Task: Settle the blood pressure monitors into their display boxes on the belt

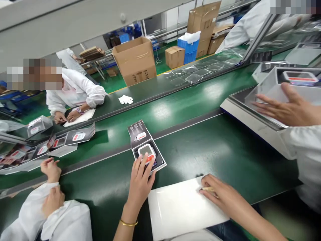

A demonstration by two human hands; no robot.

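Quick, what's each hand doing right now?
Left hand: open, resting on the white device in its box.
Right hand: curled on a white sheet, pinching a small pale item.

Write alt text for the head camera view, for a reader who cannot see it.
On a green conveyor belt, a person's left hand touches a white-and-red digital monitor in an open black box, while the right hand presses a white sheet. Co-workers in white coats work alongside.
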